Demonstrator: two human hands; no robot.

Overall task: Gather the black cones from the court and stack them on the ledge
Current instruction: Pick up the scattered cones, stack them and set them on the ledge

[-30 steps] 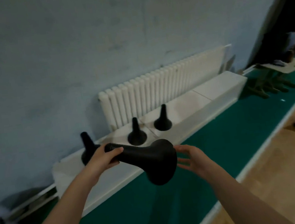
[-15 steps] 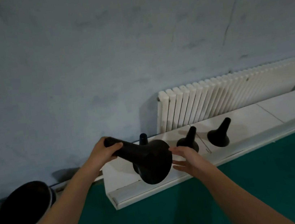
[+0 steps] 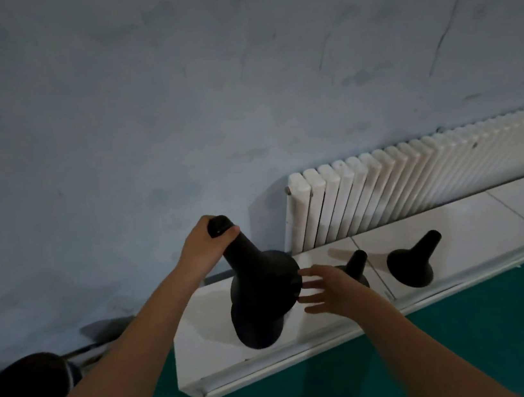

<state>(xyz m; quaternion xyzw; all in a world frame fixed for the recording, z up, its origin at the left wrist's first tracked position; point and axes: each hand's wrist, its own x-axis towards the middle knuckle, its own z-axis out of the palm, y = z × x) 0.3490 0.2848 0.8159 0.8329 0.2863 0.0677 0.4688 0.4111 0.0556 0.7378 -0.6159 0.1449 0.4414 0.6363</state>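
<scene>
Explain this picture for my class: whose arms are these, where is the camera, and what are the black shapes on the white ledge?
No machine here: a person wears a camera on the head, so you look down along their own two arms. The left hand grips the narrow top of a black cone, which appears to sit over a second cone standing on the white ledge. The right hand is open, fingers spread beside the black cone's wide base; whether it touches is unclear. Two more cones stand upright on the ledge: the middle cone, partly behind the right hand, and the right cone. Behind is a white radiator; below, green floor.
</scene>
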